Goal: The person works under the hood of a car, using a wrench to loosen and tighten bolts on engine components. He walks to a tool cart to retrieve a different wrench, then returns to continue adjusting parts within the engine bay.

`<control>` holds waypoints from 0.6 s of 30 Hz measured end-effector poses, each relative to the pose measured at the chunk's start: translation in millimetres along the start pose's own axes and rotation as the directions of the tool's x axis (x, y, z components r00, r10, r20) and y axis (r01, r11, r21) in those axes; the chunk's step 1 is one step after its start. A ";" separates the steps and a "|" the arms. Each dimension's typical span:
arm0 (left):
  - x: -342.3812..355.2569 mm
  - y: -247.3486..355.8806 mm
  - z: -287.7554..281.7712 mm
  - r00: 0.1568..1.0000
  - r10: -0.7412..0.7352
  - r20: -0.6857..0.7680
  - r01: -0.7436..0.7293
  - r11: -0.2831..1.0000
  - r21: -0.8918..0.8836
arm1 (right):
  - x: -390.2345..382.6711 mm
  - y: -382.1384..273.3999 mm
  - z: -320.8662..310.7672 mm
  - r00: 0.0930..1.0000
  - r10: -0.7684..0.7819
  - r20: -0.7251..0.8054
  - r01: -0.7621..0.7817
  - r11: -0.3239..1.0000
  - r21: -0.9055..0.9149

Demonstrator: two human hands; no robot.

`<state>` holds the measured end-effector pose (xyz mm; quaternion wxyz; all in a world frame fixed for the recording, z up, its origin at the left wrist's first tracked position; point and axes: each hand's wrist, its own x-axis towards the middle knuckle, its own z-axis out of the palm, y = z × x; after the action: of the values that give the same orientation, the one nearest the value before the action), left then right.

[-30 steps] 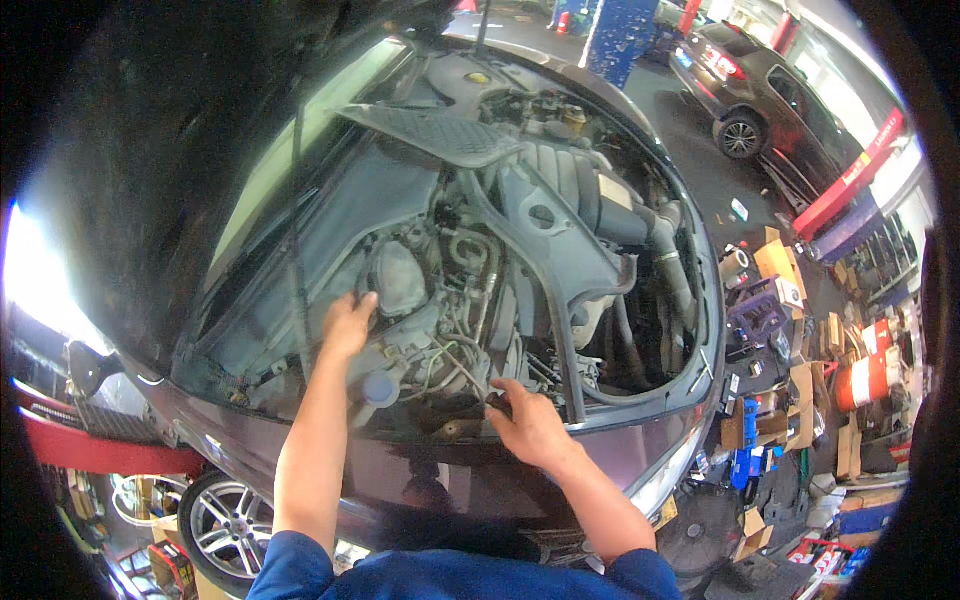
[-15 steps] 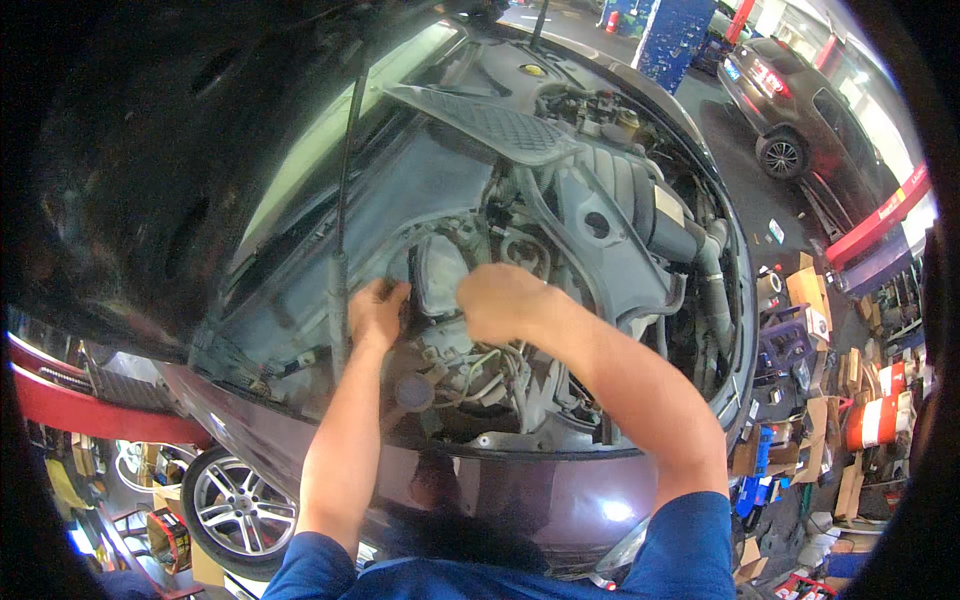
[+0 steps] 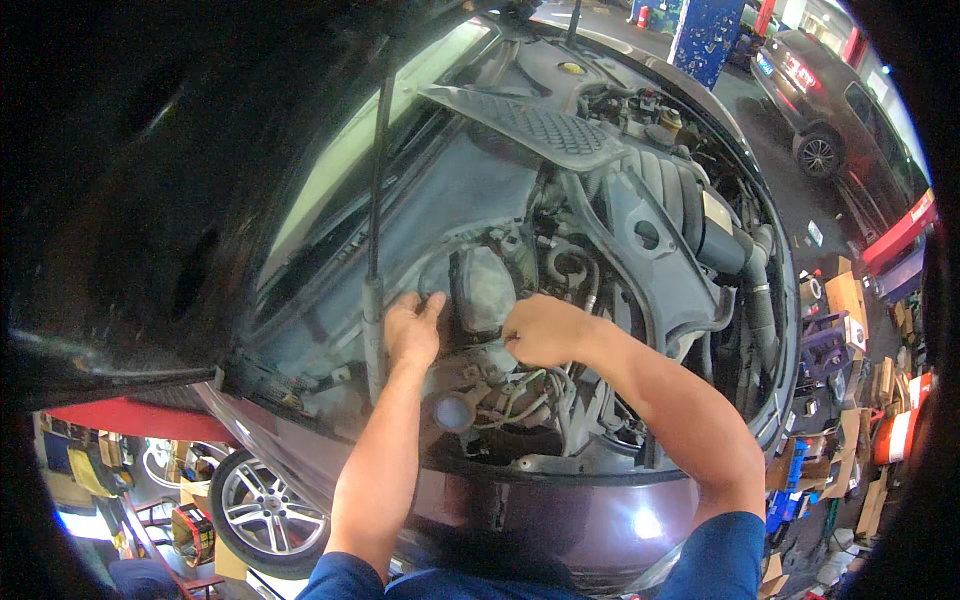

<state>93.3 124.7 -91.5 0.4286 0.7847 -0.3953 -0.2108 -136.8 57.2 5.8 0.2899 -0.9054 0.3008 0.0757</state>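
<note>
A pale translucent box-shaped cover (image 3: 487,290) with a dark rim sits in the engine bay of a car, between my two hands. My left hand (image 3: 412,328) is just left of it, fingers partly bent and thumb held apart, with nothing visible in it. At the cover's lower right corner, my right hand (image 3: 548,330) is closed like a fist. Whatever its fingers hold, if anything, is hidden. Below the cover lie hoses and wiring (image 3: 535,395) and a round bluish cap (image 3: 453,412).
The raised hood (image 3: 130,230) fills the upper left, held by a thin prop rod (image 3: 381,180) near my left hand. A grey mesh-patterned panel (image 3: 540,135) lies across the bay. A removed wheel (image 3: 270,510) is lower left; cardboard boxes (image 3: 848,300) clutter the right.
The whole view has shifted, so the car appears farther right and slightly lower. My left thumb has spread from the fingers. The right fist has moved slightly down along the cover's corner.
</note>
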 end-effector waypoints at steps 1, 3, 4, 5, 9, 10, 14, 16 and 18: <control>0.4 1.0 -0.2 1.000 -0.020 0.001 0.020 1.000 0.012 | -2.0 2.6 3.6 1.000 -0.002 -0.028 0.003 1.000 0.021; 1.5 -0.3 -0.9 0.999 -0.050 -0.008 0.050 0.999 -0.010 | -9.9 8.4 4.6 0.998 0.025 -0.057 -0.021 0.997 0.074; 2.5 -1.8 -1.0 0.999 -0.024 -0.031 0.024 1.000 0.005 | -13.7 10.7 2.5 0.998 0.049 -0.044 -0.044 0.995 0.091; 2.7 -3.4 -0.8 0.999 -0.025 -0.044 0.026 0.999 0.029 | -16.8 11.7 -0.1 0.995 0.031 -0.097 -0.027 0.999 0.042; -1.4 -4.3 2.6 0.993 -0.112 -0.034 0.104 0.975 -0.195 | -13.6 17.1 -26.4 0.998 -0.043 -0.051 0.042 0.999 -0.033; -2.8 -2.8 2.8 0.990 -0.142 0.007 0.135 0.928 -0.346 | -9.0 16.1 -31.8 0.999 -0.047 -0.027 0.046 0.998 -0.042; -5.2 8.0 -0.1 0.964 -0.267 -0.012 0.246 0.903 -0.352 | 11.4 13.2 -50.7 0.996 -0.037 0.081 0.043 0.997 -0.065; -6.8 11.9 -0.8 0.962 -0.274 -0.001 0.248 0.868 -0.430 | 19.5 19.1 -59.5 0.983 -0.081 0.162 0.092 0.994 -0.060; -7.8 13.4 -0.4 0.955 -0.296 -0.020 0.257 0.859 -0.442 | 25.0 25.6 -61.1 0.977 -0.101 0.189 0.112 0.993 -0.046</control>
<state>83.0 126.8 -80.1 0.5747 0.7263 -0.2022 -0.3184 -133.9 -6.9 35.9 0.2946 -0.9170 0.2211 0.1530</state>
